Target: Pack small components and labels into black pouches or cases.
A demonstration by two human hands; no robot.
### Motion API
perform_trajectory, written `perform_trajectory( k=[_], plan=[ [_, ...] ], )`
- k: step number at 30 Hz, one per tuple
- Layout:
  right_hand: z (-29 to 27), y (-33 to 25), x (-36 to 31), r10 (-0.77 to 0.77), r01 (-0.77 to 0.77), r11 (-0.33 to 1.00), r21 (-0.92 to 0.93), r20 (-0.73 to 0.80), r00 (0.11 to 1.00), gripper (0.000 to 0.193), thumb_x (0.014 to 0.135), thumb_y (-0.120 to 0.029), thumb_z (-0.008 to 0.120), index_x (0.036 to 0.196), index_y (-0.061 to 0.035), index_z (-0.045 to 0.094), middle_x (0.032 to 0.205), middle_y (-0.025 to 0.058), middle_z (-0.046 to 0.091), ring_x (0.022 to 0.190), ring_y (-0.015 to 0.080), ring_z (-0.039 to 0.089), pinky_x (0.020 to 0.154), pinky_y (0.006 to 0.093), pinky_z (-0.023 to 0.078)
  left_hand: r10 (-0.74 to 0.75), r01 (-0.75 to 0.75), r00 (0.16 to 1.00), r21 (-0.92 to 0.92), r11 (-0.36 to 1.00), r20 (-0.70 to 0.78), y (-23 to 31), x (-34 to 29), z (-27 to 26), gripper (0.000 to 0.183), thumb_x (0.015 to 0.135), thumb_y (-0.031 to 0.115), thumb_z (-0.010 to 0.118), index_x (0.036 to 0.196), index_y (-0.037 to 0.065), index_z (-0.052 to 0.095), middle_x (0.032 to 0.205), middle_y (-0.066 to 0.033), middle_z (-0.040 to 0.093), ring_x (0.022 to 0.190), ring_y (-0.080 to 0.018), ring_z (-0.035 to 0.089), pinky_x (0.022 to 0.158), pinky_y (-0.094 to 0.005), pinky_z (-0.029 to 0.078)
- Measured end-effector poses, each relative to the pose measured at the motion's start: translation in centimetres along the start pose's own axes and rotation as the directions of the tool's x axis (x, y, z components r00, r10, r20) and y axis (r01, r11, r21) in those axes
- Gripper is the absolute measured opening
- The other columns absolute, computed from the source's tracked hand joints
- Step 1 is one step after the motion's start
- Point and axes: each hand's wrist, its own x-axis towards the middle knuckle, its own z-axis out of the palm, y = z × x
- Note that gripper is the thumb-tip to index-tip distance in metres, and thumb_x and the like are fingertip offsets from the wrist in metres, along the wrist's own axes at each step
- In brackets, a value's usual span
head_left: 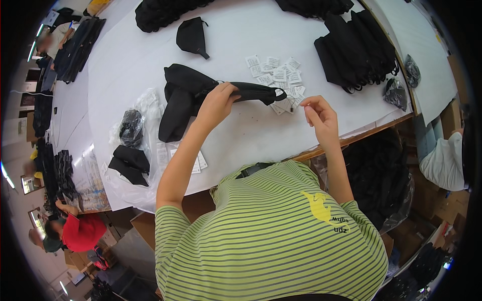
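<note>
My left hand [217, 106] is closed on a black fabric pouch [248, 91], whose narrow end with a small loop points right. More folded black fabric pieces [181, 100] lie to the left of that hand and partly under it. My right hand [321, 120] hovers by the pouch's looped end, thumb and fingers pinched together. A thin dark string [292, 104] shows near its fingertips, but what the fingers hold is too small to make out. Beyond the hands, several small white printed tags [279, 74] are spread in a loose pile on the white table [251, 125].
A single black pouch [192, 37] lies farther back. Stacked black pouches [354, 50] sit at the right, beside plastic-wrapped black bundles [395, 94]. Clear plastic [150, 108] with black pieces [129, 164] lies at the left. A person in red [83, 232] is at the far left.
</note>
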Motion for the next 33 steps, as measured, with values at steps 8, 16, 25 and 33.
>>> perform_trajectory(
  k=[8,16,25,33],
  plan=[
    [0.0,2.3,3.2,-0.280,0.290,0.697,-0.655,0.123,0.952,0.038,0.078,-0.017,0.068,0.115,-0.0102,0.059,0.115,0.0069,0.054,0.110,0.0238,0.048,0.094,0.0349,0.037,-0.079,0.078,0.991,-0.008,0.997,-0.107,-0.3,0.5,0.2,0.019,0.081,0.010,0.067,0.094,-0.002,0.061,0.090,-0.0155,0.063,0.079,-0.0324,0.060,0.069,-0.0353,0.047],
    [0.5,4.9,5.8,-0.136,0.297,0.648,-0.701,0.278,0.951,0.050,0.071,-0.028,0.077,0.116,-0.0128,0.060,0.126,0.0059,0.052,0.122,0.0250,0.043,0.104,0.0393,0.029,-0.146,0.140,0.981,-0.053,0.989,-0.130,-0.2,0.9,0.4,0.016,0.078,0.006,0.069,0.091,0.000,0.062,0.085,-0.0147,0.064,0.073,-0.0300,0.061,0.064,-0.0325,0.047],
    [2.0,5.3,6.2,-0.301,0.361,0.720,-0.593,0.201,0.932,0.051,0.067,-0.025,0.080,0.110,-0.0074,0.060,0.118,0.0093,0.057,0.110,0.0300,0.050,0.095,0.0361,0.038,-0.051,0.038,0.963,-0.052,0.998,-0.264,1.2,1.4,-0.9,0.013,0.076,0.004,0.068,0.088,0.001,0.061,0.081,-0.0130,0.062,0.071,-0.0306,0.059,0.063,-0.0342,0.047],
    [3.9,6.0,4.3,0.065,-0.026,0.982,-0.188,0.206,0.976,0.061,0.074,-0.028,0.078,0.124,-0.0037,0.054,0.111,0.0094,0.062,0.098,0.0151,0.057,0.084,0.0287,0.045,-0.132,0.097,0.969,-0.169,0.981,-0.208,5.1,0.5,-2.8,0.014,0.077,0.006,0.069,0.087,0.001,0.061,0.079,-0.0124,0.062,0.070,-0.0276,0.061,0.062,-0.0322,0.047]
  ],
)
